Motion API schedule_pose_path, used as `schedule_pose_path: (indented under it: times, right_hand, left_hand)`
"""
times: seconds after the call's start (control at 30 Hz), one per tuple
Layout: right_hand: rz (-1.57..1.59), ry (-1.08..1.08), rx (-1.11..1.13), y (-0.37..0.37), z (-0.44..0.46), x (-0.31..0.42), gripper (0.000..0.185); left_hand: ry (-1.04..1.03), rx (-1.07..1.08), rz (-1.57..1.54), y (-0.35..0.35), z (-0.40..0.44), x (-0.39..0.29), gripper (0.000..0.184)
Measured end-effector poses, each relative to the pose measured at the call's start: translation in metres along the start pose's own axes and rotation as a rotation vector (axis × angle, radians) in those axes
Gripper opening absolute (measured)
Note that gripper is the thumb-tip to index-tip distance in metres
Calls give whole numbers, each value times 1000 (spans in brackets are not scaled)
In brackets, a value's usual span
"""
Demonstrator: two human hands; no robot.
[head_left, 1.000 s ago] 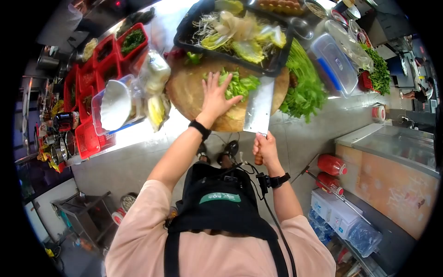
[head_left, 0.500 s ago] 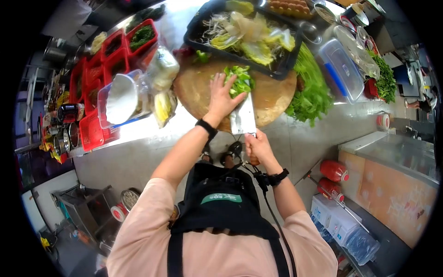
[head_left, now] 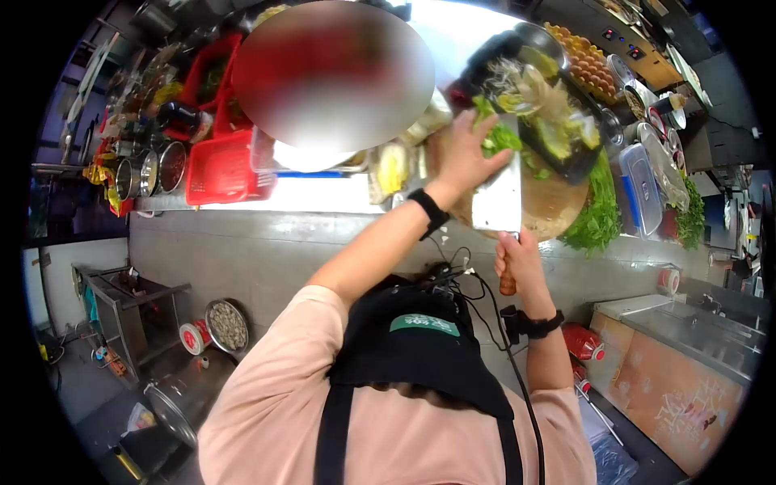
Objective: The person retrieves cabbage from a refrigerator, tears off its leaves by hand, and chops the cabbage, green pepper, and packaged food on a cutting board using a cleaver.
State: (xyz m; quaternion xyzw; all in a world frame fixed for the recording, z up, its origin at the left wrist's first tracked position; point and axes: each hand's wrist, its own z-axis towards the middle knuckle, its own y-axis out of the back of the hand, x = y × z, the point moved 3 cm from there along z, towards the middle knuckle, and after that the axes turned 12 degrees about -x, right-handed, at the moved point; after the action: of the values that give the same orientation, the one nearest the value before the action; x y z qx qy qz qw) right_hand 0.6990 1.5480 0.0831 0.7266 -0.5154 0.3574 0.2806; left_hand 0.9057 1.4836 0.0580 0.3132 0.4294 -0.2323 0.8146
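My right hand (head_left: 521, 260) grips the wooden handle of a cleaver (head_left: 499, 198), whose wide blade lies over the round wooden board (head_left: 554, 212). Chopped green leaves (head_left: 499, 139) lie by the upper part of the blade. My left hand (head_left: 469, 155) has its fingers spread and touches the leaves from the left side. Behind the board, a black tray (head_left: 580, 166) holds yellow-green leaves and bean sprouts. Long green herbs (head_left: 596, 214) hang at the right of the board.
Red baskets (head_left: 221, 170) and a bag with something yellow (head_left: 391, 170) are on the left counter. A lidded plastic box (head_left: 640, 190) stands at the right, with eggs (head_left: 580, 61) at the back. A blurred oval hides part of the counter.
The view has turned, so the board now appears further right. The cleaver has come leftward over the board to my left hand and the leaves.
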Motion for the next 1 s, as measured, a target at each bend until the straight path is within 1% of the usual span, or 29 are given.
schedule_pose_path:
  times: [0.03,0.07,0.13,0.17,0.2,0.27,0.33,0.37,0.43,0.5,0.57,0.63,0.67,0.7,0.73,0.77,0.83,0.87,0.9,0.97,1.0]
  right_hand:
    - [0,5,-5,-23,-1,5,11]
    - [-25,4,42,-49,-2,10,10]
    - [-79,9,134,-100,2,14,11]
    - [-106,11,179,-125,8,9,11]
    - [-109,15,178,-150,12,7,11]
    - [-158,4,277,-197,19,2,17]
    - [-178,-2,312,-232,28,-4,17]
    - [-203,-12,342,-245,29,-7,18]
    - [-238,-1,339,-257,26,1,18]
    - [-339,20,263,-249,27,4,17]
    - [-337,50,239,-234,20,16,16]
    - [-308,-86,183,-213,8,36,12]
    - [-307,-88,174,-197,9,32,12]
    - [-171,-76,158,-179,11,25,11]
    - [-31,-60,128,-161,12,22,10]
    - [-23,-66,85,-140,9,17,10]
    - [121,-98,29,-90,-3,7,10]
    - [153,-122,-15,-68,-4,-3,12]
    - [161,-125,-50,-46,-8,-13,12]
    - [302,-130,-159,-6,-13,-33,14]
    - [310,-130,-170,12,-13,-47,14]
  left_hand:
    - [39,5,17,27,8,5,67]
    - [67,11,27,56,16,10,67]
    - [91,-30,111,103,23,46,67]
    - [22,-78,161,128,26,67,67]
    - [43,-110,158,149,26,89,67]
    - [104,-107,172,193,27,124,68]
    - [126,-106,208,225,23,161,68]
    - [111,-117,233,237,20,178,64]
    - [92,-124,258,257,22,202,61]
    - [117,-62,321,269,20,219,62]
    - [133,-15,336,277,19,229,63]
    - [89,71,364,279,24,229,67]
    - [70,103,422,280,25,225,66]
    - [66,114,414,284,27,219,66]
    - [9,131,580,283,30,210,64]
    - [-51,156,731,273,28,200,62]
    - [-80,199,886,251,27,160,60]
    - [-190,188,823,236,24,147,56]
    - [-201,209,795,214,19,130,56]
    - [-146,464,272,159,2,82,55]
    - [-165,536,215,133,-13,53,53]
